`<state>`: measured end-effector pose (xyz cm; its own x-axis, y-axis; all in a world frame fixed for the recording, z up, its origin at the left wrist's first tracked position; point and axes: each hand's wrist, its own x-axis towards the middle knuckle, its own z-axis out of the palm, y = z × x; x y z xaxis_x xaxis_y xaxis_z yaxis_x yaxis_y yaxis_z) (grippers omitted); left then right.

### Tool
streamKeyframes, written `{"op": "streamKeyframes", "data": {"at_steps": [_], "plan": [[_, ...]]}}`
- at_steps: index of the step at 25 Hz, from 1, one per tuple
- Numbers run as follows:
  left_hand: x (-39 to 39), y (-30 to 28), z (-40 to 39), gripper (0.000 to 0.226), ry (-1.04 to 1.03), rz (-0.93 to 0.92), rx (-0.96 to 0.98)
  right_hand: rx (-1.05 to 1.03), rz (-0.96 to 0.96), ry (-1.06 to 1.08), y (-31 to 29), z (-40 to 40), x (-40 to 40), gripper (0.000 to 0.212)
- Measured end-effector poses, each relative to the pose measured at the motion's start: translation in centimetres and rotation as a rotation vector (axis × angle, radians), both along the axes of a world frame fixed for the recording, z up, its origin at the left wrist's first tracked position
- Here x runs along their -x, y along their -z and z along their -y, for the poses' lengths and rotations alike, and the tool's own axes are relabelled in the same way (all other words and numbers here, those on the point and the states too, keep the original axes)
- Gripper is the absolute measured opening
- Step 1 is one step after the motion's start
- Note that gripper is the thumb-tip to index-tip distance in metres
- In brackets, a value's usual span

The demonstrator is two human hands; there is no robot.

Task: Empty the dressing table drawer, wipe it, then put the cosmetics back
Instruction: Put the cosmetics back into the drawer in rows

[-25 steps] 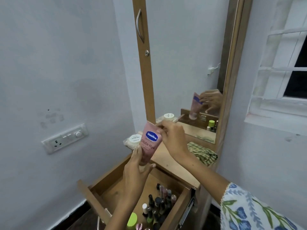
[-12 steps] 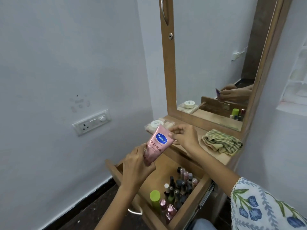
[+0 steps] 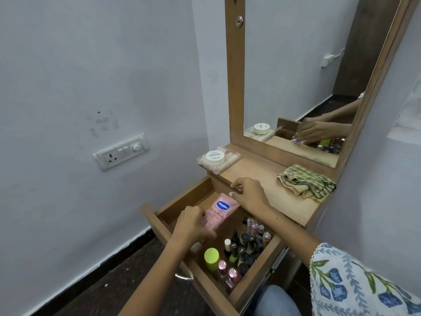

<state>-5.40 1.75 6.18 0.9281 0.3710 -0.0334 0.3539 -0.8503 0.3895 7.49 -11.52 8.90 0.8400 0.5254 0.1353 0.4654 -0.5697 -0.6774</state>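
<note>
I see my left hand (image 3: 191,224) gripping the tube's (image 3: 217,212) lower end, right hand (image 3: 247,193) pinching its top; it slants over the drawer (image 3: 182,199), bottles (image 3: 246,245) just right.

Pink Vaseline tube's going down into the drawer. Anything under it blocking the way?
Nothing visible does. The left hand and right hand hold the pink tube over the bare back part of the drawer. The small bottles stand apart, toward its front right.
</note>
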Motion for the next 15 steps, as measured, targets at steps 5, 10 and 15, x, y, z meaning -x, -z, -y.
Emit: {"op": "streamKeyframes", "data": {"at_steps": [5,10,15], "plan": [[-1.5,1.6,0.1,0.054,0.059,-0.126,0.034,-0.027,0.017,-0.051,0.7,0.9,0.3,0.021],[-1.6,2.7,0.6,0.052,0.099,-0.164,-0.015,-0.077,0.022,-0.085,1.0,1.5,0.1,0.014],[-1.8,2.9,0.2,0.056,0.12,-0.187,-0.029,-0.076,0.029,-0.129,1.1,1.7,0.1,0.014]]}}
